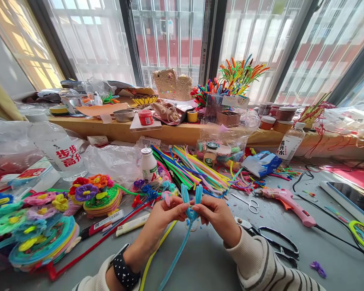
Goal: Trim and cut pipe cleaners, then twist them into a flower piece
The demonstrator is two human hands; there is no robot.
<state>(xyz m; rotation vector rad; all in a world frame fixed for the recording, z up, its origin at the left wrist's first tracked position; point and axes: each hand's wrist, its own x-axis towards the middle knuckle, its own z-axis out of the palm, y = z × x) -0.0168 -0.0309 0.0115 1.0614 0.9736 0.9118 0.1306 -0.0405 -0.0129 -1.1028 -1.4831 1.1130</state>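
Observation:
My left hand [166, 213] and my right hand [214, 213] meet over the grey table and both pinch a light blue pipe cleaner [190, 202]. Two of its bent loops stick up between my fingertips, and its long tail [176, 258] trails down toward me. A yellow pipe cleaner [157, 246] lies under my left wrist. My left wrist wears a black dotted watch band [124, 271]; my right arm has a striped sleeve [261, 262].
Finished pipe-cleaner flowers [94, 192] and coasters [36, 238] fill the left. A heap of coloured pipe cleaners [188, 167] lies ahead. Small scissors [248, 203], black scissors [273, 240] and a pink glue gun [288, 201] lie right. Bottles [59, 151] and a cluttered wooden sill [170, 131] stand behind.

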